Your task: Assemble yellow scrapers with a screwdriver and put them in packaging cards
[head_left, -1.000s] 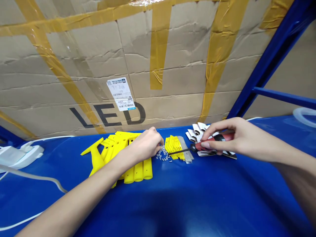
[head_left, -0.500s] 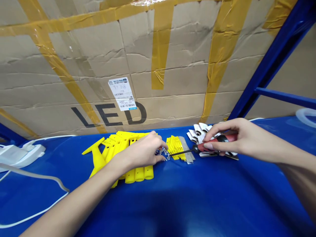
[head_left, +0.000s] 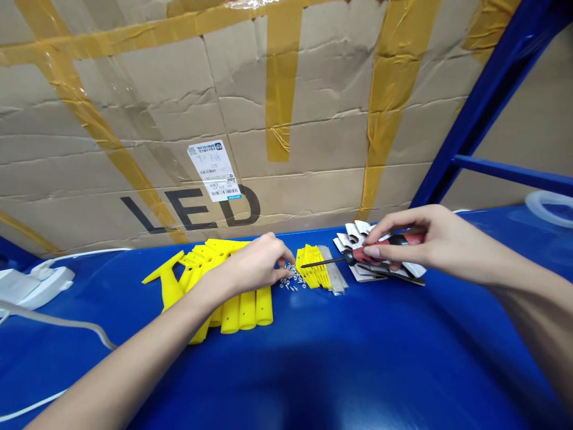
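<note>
My right hand is wrapped round the red and black handle of a screwdriver. Its dark shaft points left, with the tip over a row of small yellow plastic pieces. My left hand reaches down into a pile of small metal screws and nuts, thumb and fingertips drawn together; whatever they pinch is too small to make out. Under and beside the left wrist lie several yellow plastic handles, partly hidden by my forearm.
Thin grey blades lie beside the small yellow pieces. White folded pieces are stacked under my right hand. A taped cardboard box stands behind the blue tabletop. A white power strip is at left, a blue frame at right.
The screwdriver tip has lifted from the screws and nuts and moved up. More of the metal pile now shows, spread out on the table. The whole view has shifted slightly.
</note>
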`<state>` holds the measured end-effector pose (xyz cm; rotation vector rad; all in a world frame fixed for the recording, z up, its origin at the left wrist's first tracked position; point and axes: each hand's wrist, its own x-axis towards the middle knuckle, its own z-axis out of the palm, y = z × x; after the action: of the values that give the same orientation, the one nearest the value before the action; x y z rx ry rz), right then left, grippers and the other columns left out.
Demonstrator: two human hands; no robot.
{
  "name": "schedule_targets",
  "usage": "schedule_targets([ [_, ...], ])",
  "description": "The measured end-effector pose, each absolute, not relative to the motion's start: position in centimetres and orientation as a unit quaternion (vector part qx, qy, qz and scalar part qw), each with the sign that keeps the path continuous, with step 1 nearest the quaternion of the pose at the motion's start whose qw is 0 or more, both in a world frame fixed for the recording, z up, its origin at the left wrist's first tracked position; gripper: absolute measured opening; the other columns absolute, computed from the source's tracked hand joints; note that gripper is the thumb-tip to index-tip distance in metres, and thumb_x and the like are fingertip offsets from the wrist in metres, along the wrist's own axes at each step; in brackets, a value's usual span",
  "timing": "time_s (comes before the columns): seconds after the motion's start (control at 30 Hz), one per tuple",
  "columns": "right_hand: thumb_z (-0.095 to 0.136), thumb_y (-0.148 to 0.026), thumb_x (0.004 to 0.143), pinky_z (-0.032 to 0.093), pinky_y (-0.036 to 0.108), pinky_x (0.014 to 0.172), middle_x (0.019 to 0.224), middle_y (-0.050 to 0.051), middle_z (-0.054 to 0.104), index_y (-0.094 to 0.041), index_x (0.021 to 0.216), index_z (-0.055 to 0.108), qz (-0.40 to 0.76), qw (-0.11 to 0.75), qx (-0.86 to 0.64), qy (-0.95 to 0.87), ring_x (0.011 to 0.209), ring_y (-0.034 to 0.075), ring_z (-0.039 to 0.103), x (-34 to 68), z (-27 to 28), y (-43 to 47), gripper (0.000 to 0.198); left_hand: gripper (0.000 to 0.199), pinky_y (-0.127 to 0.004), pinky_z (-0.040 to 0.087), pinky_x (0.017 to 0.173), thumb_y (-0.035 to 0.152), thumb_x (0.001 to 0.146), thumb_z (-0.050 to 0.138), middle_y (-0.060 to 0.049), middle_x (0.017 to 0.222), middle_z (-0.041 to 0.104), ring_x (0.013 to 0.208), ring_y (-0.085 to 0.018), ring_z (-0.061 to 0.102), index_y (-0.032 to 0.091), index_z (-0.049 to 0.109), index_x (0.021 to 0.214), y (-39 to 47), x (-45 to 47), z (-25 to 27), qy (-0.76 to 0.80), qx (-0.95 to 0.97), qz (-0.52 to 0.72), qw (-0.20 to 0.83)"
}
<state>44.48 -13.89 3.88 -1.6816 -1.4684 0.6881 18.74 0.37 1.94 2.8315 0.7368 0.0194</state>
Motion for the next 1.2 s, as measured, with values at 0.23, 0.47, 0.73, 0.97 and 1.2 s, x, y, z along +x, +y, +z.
schedule_targets([
  [0.23, 0.084, -0.042, 0.072, 0.065, 0.032, 0.069, 0.092, 0.009, 0.079, -0.022, 0.086, 0.08, 0.407, 0.526, -0.62, -0.416, 0.075, 0.021, 0.074, 43.3, 3.0, -12.7, 0.024, 0.039, -0.046, 0.048, 0.101, 0.042, 0.102, 0.045, -0.01, 0.115, 0.073, 0.111, -0.028, 0.061, 0.019, 0.073, 0.114, -0.1, 13.5, 3.1, 0.339, 0.93, 0.141, 0.025],
  [0.47, 0.071, -0.028, 0.086, 0.062, 0.027, 0.095, 0.131, 0.007, 0.072, -0.024, 0.106, 0.075, 0.536, 0.594, -0.525, -0.289, 0.119, 0.023, 0.069, 39.1, 1.4, -11.2, 0.021, 0.066, -0.068, 0.037, 0.11, 0.063, 0.099, 0.029, -0.017, 0.15, 0.048, 0.141, -0.046, 0.037, 0.022, 0.051, 0.145, -1.5, 8.0, 0.3, 0.548, 0.824, 0.141, -0.038],
  [0.73, 0.082, -0.04, 0.075, 0.053, 0.026, 0.05, 0.081, 0.008, 0.076, -0.018, 0.099, 0.075, 0.315, 0.47, -0.711, -0.418, 0.059, 0.016, 0.067, 37.5, 0.8, -10.9, 0.034, 0.08, -0.067, 0.026, 0.118, 0.075, 0.095, 0.027, -0.016, 0.168, 0.023, 0.155, -0.042, 0.016, 0.028, 0.033, 0.159, -1.8, 6.5, -1.5, 0.567, 0.809, 0.136, 0.076],
  [0.97, 0.077, -0.054, 0.073, 0.049, 0.03, 0.054, 0.068, 0.006, 0.07, -0.016, 0.101, 0.075, 0.36, 0.397, -0.683, -0.497, 0.06, 0.018, 0.063, 38.0, 0.2, -10.7, 0.047, 0.068, -0.05, 0.027, 0.125, 0.061, 0.101, 0.025, -0.009, 0.166, 0.032, 0.155, -0.029, 0.023, 0.021, 0.041, 0.155, -1.9, 6.0, -1.6, 0.508, 0.847, 0.14, 0.073],
  [1.2, 0.079, -0.056, 0.071, 0.05, 0.031, 0.058, 0.068, 0.007, 0.07, -0.016, 0.101, 0.076, 0.375, 0.394, -0.663, -0.515, 0.061, 0.019, 0.063, 37.8, 0.5, -10.8, 0.049, 0.059, -0.052, 0.046, 0.113, 0.055, 0.1, 0.036, -0.012, 0.144, 0.061, 0.134, -0.034, 0.056, 0.016, 0.062, 0.136, -2.6, 5.9, -1.0, 0.472, 0.869, 0.146, 0.016],
])
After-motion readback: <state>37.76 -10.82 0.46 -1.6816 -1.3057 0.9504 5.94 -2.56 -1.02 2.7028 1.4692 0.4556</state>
